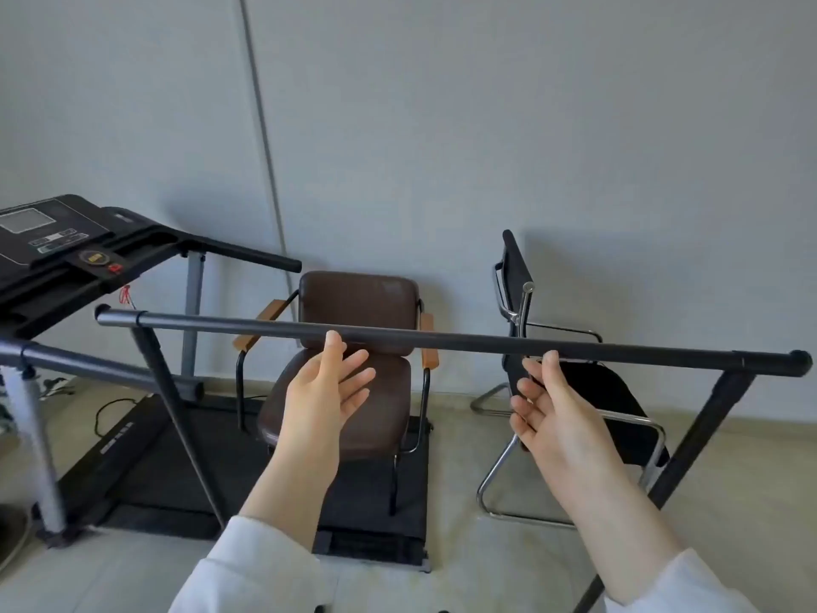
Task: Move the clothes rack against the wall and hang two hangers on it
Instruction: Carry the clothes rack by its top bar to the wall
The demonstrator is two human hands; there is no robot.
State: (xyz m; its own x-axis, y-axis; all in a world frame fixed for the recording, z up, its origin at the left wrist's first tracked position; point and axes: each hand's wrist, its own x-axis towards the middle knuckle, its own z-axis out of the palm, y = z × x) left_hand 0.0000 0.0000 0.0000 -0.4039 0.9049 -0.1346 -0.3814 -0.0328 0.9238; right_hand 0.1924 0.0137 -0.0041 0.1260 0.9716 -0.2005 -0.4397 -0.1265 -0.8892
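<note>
Grey wall (530, 126) behind everything. Treadmill (66, 250) at the left, brown chair (353, 347) on its belt, black folding chair (574, 382) at the right. Clothes rack (442, 340) in front of both chairs, apart from the wall, top bar crossing the view. Left hand (327, 387) and right hand (552, 413) just beneath the bar, fingers spread, thumb tips at its underside, gripping nothing.

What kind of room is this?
Probably a spare room at home or a small office corner: a treadmill stands by a plain wall, with a brown armchair and a black folding chair behind a clothes rack.
</note>
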